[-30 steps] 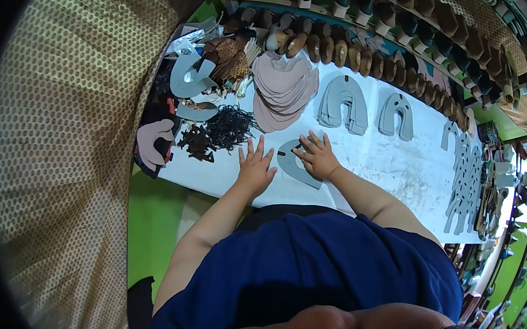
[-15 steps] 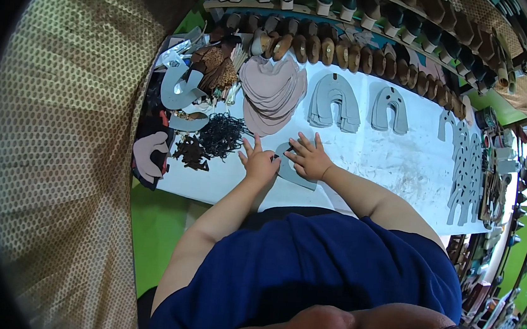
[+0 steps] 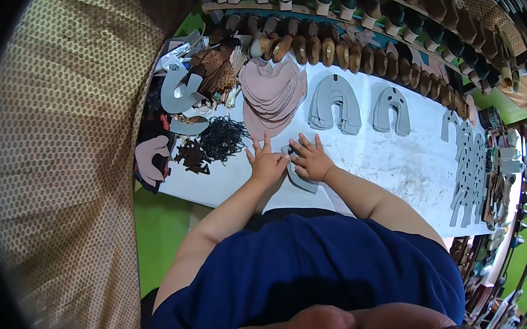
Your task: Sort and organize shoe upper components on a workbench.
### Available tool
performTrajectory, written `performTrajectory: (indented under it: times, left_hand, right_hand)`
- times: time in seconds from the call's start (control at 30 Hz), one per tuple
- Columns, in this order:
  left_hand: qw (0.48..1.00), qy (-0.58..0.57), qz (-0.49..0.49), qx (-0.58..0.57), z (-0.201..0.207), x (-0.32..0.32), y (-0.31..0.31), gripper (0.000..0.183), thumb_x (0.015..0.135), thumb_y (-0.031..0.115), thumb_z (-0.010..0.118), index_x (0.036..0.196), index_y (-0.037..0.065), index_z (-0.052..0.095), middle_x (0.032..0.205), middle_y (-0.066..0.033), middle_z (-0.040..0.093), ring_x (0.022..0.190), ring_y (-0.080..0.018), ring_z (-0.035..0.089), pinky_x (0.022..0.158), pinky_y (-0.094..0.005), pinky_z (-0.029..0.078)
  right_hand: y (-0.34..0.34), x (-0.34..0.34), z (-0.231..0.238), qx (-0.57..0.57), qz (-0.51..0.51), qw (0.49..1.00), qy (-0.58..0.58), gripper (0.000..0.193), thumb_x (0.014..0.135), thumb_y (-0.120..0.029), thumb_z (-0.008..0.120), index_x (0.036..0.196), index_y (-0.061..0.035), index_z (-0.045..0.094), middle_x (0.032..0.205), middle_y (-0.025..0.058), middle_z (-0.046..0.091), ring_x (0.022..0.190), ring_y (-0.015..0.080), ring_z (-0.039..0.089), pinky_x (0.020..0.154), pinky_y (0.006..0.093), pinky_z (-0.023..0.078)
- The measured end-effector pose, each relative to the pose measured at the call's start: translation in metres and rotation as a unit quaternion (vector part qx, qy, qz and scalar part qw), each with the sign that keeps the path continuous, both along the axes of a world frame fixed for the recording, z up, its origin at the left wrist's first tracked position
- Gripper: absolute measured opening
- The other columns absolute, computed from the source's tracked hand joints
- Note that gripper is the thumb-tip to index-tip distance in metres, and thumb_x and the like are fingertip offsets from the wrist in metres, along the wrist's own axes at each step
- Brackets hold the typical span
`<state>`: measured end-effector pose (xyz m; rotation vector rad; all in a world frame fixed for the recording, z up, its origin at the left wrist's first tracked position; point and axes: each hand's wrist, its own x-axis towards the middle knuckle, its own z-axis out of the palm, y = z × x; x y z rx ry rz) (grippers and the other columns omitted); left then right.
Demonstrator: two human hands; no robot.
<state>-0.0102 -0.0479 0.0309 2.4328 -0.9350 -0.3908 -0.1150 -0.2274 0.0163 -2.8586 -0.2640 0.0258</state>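
Note:
A grey curved shoe-upper piece [image 3: 296, 175] lies flat on the white worktable [image 3: 396, 168], near its front edge. My left hand [image 3: 266, 162] rests with fingers spread on the piece's left end. My right hand [image 3: 310, 160] presses flat on its right side, fingers apart. The two hands nearly touch. Most of the piece is hidden under them. Just beyond my fingers lies a fanned stack of pink heart-shaped pieces [image 3: 275, 93].
Two stacks of grey horseshoe-shaped pieces [image 3: 336, 105] [image 3: 392, 110] lie further back. Dark scraps [image 3: 220, 138] and brown offcuts [image 3: 191, 154] sit left. Rows of shoe lasts [image 3: 325, 50] line the far edge. Grey perforated pieces [image 3: 470, 162] lie right. A dotted woven wall [image 3: 56, 144] stands left.
Both hands drew closer together over the grey piece. The view shifted slightly.

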Motion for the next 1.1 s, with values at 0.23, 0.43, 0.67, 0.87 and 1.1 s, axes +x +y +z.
performTrajectory:
  times: [0.23, 0.43, 0.67, 0.87, 1.1]
  left_hand:
    - [0.999, -0.029, -0.025, -0.007, -0.011, -0.006, 0.012, 0.03, 0.09, 0.042, 0.057, 0.107, 0.027, 0.076, 0.162, -0.0195, 0.01, 0.146, -0.0497, -0.003, 0.109, -0.0692, -0.005]
    - [0.998, -0.05, -0.027, -0.034, -0.008, -0.002, 0.015, 0.026, 0.089, 0.038, 0.06, 0.105, 0.025, 0.076, 0.16, -0.0244, 0.011, 0.145, -0.0524, -0.004, 0.109, -0.0692, -0.003]
    - [0.999, -0.014, 0.04, 0.001, -0.005, -0.001, 0.003, 0.018, 0.08, 0.031, 0.071, 0.093, 0.022, 0.079, 0.159, -0.0258, 0.012, 0.145, -0.051, -0.004, 0.112, -0.0655, 0.0]
    - [0.996, -0.002, 0.082, 0.027, -0.012, 0.002, -0.007, 0.013, 0.077, 0.029, 0.073, 0.086, 0.021, 0.079, 0.16, -0.0205, 0.016, 0.146, -0.0488, 0.003, 0.114, -0.0633, 0.003]
    - [0.995, 0.018, 0.093, 0.032, -0.027, -0.001, -0.011, 0.012, 0.08, 0.026, 0.07, 0.083, 0.016, 0.075, 0.159, -0.0202, 0.023, 0.146, -0.047, 0.011, 0.111, -0.0683, 0.006]
  right_hand:
    - [-0.011, -0.008, -0.027, 0.203, -0.129, 0.957, -0.161, 0.043, 0.083, -0.036, 0.062, 0.121, -0.0174, 0.062, 0.152, 0.0107, 0.036, 0.144, 0.0332, 0.027, 0.113, 0.0665, 0.012]
    - [-0.01, -0.005, -0.023, 0.093, -0.08, 0.988, -0.097, 0.036, 0.085, -0.04, 0.059, 0.115, -0.0222, 0.069, 0.15, 0.0124, 0.04, 0.142, 0.0351, 0.03, 0.111, 0.0671, 0.015]
    - [-0.009, -0.004, -0.023, 0.095, -0.083, 0.987, -0.097, 0.034, 0.086, -0.041, 0.061, 0.11, -0.0208, 0.072, 0.148, 0.0102, 0.041, 0.143, 0.0325, 0.029, 0.112, 0.0662, 0.013]
    - [-0.009, -0.004, -0.025, 0.096, -0.089, 0.987, -0.092, 0.034, 0.086, -0.042, 0.061, 0.111, -0.0217, 0.072, 0.144, 0.0106, 0.046, 0.142, 0.0325, 0.03, 0.113, 0.0669, 0.013]
    - [-0.007, -0.005, -0.023, 0.091, -0.093, 0.987, -0.093, 0.034, 0.086, -0.042, 0.062, 0.112, -0.0219, 0.072, 0.143, 0.0111, 0.047, 0.142, 0.0324, 0.03, 0.113, 0.0665, 0.013]
